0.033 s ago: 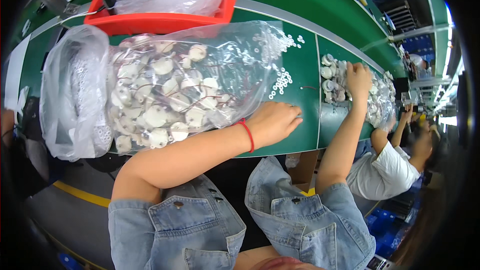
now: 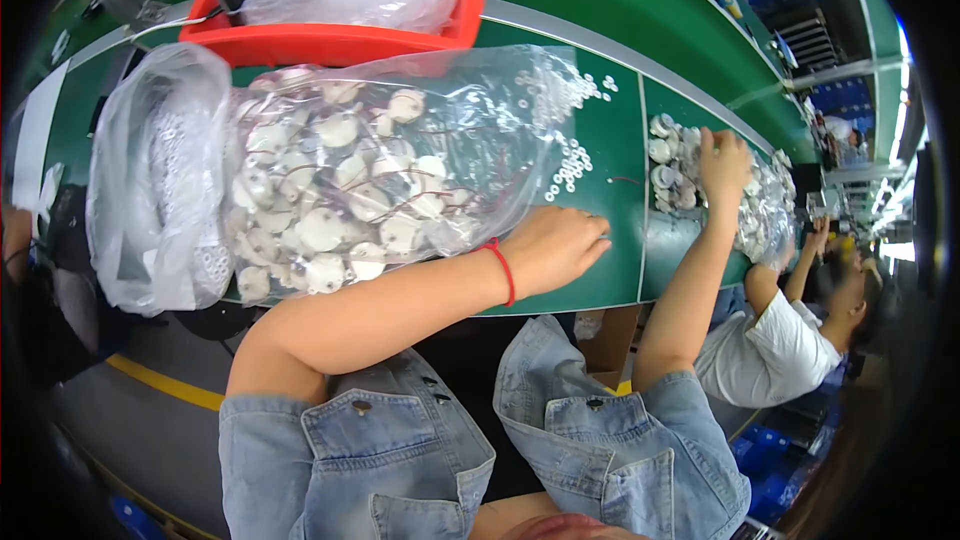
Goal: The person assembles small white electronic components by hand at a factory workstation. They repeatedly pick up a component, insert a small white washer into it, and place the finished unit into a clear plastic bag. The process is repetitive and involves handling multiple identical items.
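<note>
My left hand (image 2: 556, 252), with a red cord at the wrist, rests on the green worktop beside a clear bag of white round parts with thin reddish wires (image 2: 330, 180). Its fingers are curled in and hide whatever may be between them. Several small white rings (image 2: 568, 170) lie loose just beyond that hand. Farther right, my right hand (image 2: 726, 172) reaches over a second group of white round parts (image 2: 662, 150), fingers bent down among them. What its fingertips grip is hidden. One tiny part with a reddish wire (image 2: 623, 180) lies between the hands.
An open plastic bag of small white rings (image 2: 190, 190) stands at the left. Behind the bags is a red bin (image 2: 330, 45) holding clear plastic and a black object. Clear plastic with more white parts (image 2: 765, 220) lies right of my right hand. A person in a white shirt (image 2: 770, 350) sits at the right.
The whole view has shifted slightly, so things appear a little farther right. The fingers of my right hand look slightly more parted; my left hand stays in its place.
</note>
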The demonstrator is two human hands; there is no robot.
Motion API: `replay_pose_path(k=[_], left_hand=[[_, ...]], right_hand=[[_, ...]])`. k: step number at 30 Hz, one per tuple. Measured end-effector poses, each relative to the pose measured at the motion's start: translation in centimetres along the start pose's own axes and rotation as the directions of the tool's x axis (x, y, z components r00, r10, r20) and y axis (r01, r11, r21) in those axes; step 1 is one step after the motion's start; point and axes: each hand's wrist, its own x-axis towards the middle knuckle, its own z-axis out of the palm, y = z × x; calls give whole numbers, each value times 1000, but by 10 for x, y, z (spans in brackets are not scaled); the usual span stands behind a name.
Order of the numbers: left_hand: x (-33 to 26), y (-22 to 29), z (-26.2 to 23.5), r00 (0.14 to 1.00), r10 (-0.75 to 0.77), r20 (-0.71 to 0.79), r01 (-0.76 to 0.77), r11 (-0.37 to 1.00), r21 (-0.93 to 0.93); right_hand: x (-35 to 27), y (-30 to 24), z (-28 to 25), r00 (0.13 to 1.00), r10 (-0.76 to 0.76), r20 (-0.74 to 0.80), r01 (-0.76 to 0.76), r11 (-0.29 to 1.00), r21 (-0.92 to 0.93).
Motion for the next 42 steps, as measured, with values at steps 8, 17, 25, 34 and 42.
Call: replay_pose_path(k=[8,17,25,34,42], left_hand=[[-5,-6,7,995,96,31,-97,994,56],[0,-10,7,992,31,-122,-52,983,-176],[-2,-8,7,981,83,-175,-109,983,-148],[-2,-8,14,989,148,21,-149,988,47],[-5,15,-1,991,118,-62,-117,993,22]], right_hand=[[-61,-153,-87,642,-754,-140,468,241,851],[-55,-260,-68,460,-846,-268,405,-69,912],[-57,-265,-65,484,-859,-167,489,108,865],[-74,-135,-88,682,-698,218,-182,127,975],[-106,-67,-82,832,-510,217,-506,-540,672]])
